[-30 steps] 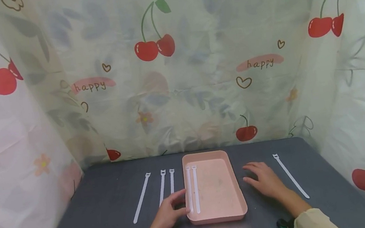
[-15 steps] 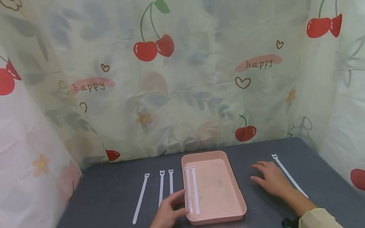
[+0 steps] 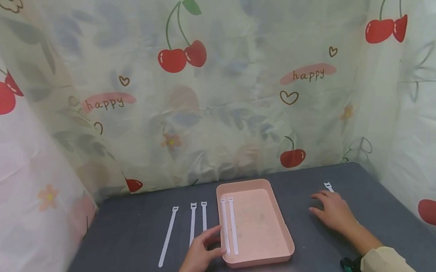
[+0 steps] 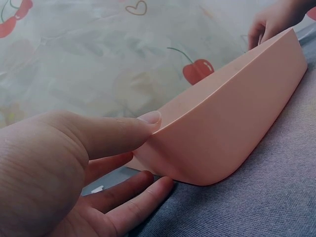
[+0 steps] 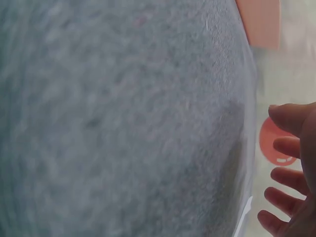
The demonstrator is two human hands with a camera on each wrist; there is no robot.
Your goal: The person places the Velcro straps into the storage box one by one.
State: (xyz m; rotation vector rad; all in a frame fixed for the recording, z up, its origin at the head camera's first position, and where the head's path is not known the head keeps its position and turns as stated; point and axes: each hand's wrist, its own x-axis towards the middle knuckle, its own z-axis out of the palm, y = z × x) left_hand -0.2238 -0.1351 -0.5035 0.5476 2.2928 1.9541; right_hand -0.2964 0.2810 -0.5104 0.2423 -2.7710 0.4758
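Note:
A shallow pink tray (image 3: 256, 223) lies on the dark tabletop, with two white cable tie straps (image 3: 233, 226) side by side along its inner left. My left hand (image 3: 200, 254) holds the tray's near left edge; the left wrist view puts the thumb (image 4: 148, 121) on the rim and the other fingers against the outside wall. Over at the right, my right hand (image 3: 333, 212) hovers with spread, slightly bent fingers above another white strap (image 3: 328, 186). That hand hides most of the strap, and nothing is between its fingers. In the right wrist view the strap's end (image 5: 243, 217) shows below the fingers.
Left of the tray lie a slanted white strap (image 3: 168, 236) and two more straps (image 3: 193, 219) (image 3: 204, 213), partly covered by the left hand. A patterned curtain (image 3: 206, 110) rises behind the table (image 3: 125, 244) and along both sides.
My right hand has moved rightward, away from the tray, to a place over the right-hand strap, now mostly covered. The left hand and tray keep their places.

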